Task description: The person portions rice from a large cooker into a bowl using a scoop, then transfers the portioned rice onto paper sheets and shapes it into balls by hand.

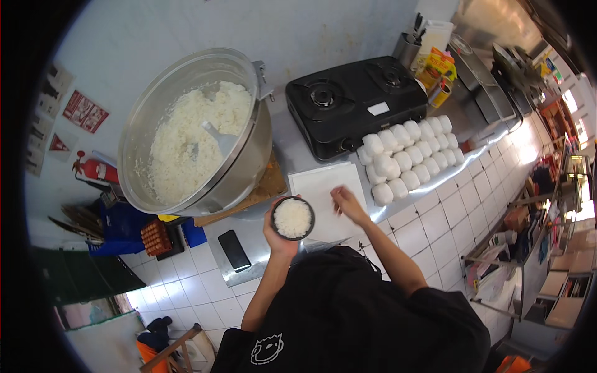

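Note:
My left hand holds a small dark bowl filled with white cooked rice. My right hand, its fingers curled, is over a stack of white paper sheets; whether it pinches anything is unclear. Left of the sheets stands a big metal pot of cooked rice, with a pale scoop stuck in it. Beyond the sheets to the right, several wrapped white bundles are stacked in rows on the metal table.
A black two-burner gas stove stands behind the bundles. A black phone lies at the near left of the table. A wooden board is under the pot. Knives in a holder and food packets stand at the back right.

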Available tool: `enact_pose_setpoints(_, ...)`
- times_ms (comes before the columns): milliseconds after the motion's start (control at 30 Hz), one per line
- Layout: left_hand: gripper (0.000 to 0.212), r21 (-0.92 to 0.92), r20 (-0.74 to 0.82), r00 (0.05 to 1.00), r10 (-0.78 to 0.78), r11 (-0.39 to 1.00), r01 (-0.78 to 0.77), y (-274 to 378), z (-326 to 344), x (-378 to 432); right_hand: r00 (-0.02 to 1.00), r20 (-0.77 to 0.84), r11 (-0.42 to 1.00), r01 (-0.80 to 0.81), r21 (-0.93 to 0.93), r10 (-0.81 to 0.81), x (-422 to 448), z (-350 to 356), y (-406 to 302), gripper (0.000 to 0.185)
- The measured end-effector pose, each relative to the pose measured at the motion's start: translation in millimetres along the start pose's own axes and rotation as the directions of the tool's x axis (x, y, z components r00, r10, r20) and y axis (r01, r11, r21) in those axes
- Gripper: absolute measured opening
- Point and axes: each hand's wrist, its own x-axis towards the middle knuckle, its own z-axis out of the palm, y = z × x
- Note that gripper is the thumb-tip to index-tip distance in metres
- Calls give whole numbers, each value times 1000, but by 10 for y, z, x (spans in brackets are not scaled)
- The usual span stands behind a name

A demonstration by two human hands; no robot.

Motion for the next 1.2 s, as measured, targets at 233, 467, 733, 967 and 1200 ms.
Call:
enact_pose_setpoints(233,38,645,235,972,26,744,-176,-641,-57,298,957,289,422,-265,867,8,-926,458,-831,51)
enact_pose_setpoints(467,78,841,306,939,-156,-418,-343,-872,-1383,494,956,-273,947,181,266,-106,-494,20,-3,44)
enact_pose_setpoints(733,117,714,148,941,-305,-625,-315,-936,-1354,320,866,95,421,331,-844,-491,-461,316,63,63)
enact_pose_setpoints(967,117,731,147,942,-303,-608,-310,-906,-1313,322,874,211,348,381,-856,-437,-289,113,-10,65)
enact_pose_setpoints(1200,104,688,240,947,-215,-650,-322,-937,-1204,311,842,251,326,435,-839,-477,-287,22,-88,67)
